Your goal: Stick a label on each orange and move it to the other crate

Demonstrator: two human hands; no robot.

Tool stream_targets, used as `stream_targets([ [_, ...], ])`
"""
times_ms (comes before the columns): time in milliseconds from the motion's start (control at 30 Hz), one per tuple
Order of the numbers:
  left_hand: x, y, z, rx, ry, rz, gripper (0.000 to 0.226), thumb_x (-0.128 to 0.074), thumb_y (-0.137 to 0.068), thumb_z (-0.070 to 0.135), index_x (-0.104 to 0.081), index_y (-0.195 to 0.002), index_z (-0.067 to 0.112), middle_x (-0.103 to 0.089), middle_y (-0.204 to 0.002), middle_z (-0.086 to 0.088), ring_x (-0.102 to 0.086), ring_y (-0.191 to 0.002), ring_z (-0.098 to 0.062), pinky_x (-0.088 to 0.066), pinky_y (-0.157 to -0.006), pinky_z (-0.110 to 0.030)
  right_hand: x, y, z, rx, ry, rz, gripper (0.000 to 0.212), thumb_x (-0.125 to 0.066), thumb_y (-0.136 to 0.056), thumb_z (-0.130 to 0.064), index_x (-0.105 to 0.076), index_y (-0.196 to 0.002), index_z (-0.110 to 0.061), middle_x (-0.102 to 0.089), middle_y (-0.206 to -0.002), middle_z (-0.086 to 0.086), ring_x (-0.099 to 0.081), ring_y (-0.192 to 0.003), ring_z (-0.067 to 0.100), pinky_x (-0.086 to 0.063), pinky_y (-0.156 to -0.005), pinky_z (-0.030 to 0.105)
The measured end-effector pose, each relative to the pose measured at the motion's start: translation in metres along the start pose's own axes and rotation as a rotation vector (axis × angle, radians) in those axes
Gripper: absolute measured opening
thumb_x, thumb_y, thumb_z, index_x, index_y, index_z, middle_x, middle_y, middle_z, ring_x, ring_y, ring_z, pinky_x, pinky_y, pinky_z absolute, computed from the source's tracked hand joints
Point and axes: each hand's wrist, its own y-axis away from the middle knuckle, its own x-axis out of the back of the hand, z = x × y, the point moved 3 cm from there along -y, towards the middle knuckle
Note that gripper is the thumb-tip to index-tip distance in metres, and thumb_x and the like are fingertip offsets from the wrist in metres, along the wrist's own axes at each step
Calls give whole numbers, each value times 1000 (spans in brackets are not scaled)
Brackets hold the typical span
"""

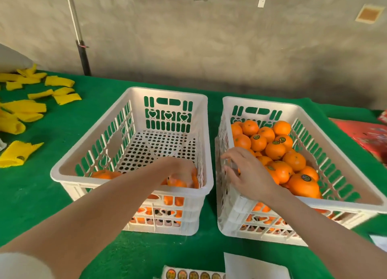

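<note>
Left hand point(178, 169) grips a bright, smooth orange point(177, 182) inside the white crate point(69, 153)

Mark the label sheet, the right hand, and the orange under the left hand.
label sheet point(193, 275): head view, on the row of round stickers at the bottom edge.
right hand point(249, 175): head view, on the back of the hand.
orange point(178, 182): head view, on the peel showing below the left hand point(178, 167).
</note>
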Motion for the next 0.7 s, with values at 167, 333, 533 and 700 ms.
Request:
stream_targets([
  [167,-11,-15,-13,64,102,15,38,-57,-89,29,-47,-125,19,-58,-100,2,-65,-77,-17,-56,-62,-27,2,3,-5,-4,15,16,24,-57,-90,-12,-60,-113,-7,-60,-109,9,-54,-100,23,-47,-83,34],
  [333,-2,-6,-3,117,107,201,48,-62,-83,13,-45,-127,8,-54,-89,-3,-62,-70,-18,-50,-49,-24,4,6,-5,-10,38,73,23,-56,-89,-11,-61,-111,-6,-61,-107,9,-55,-98,23,-44,-76,28],
  [533,25,43,-6,42,867,660,57,-68,-85,10,-38,-132,10,-56,-114,-18,-64,-77,-24,-56,-65,-32,22,14,-20,37,59,194,17,-57,-84,-3,-65,-99,0,-65,-92,16,-61,-83,29,-42,-61,27],
  [700,24,103,22,-315,1430,688,75,-70,-76,15,-35,-141,6,-48,-134,-12,-59,-107,-25,-57,-78,-29,11,65,-33,76,-158,372,17,-51,-86,-12,-64,-92,-3,-66,-86,12,-59,-80,22,-46,-69,27],
])
